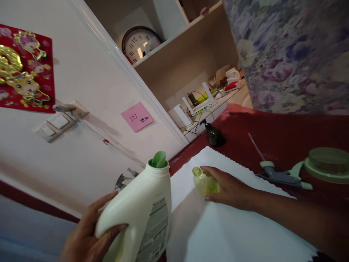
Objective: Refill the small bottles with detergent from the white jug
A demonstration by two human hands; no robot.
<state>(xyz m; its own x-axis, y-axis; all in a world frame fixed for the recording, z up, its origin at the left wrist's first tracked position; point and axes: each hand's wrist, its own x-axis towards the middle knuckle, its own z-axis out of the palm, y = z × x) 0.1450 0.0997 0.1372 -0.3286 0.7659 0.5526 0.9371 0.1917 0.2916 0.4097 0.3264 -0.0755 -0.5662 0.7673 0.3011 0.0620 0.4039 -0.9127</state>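
Observation:
My left hand [87, 233] is wrapped round the lower part of a large pale green detergent bottle [141, 211], whose open green spout [158, 160] points up. My right hand [229, 189] is closed round a small yellow-green bottle [204, 182] with an open neck, holding it on a white cloth [218, 233]. The big bottle's spout is a little to the left of the small bottle's mouth, apart from it.
On the red tabletop [272, 134] lie a spray trigger head with its tube [280, 176], a green lid [327, 163] and a dark pump bottle [214, 135]. A wall with a pink note [136, 116], switches [58, 122] and shelves [191, 51] stands behind.

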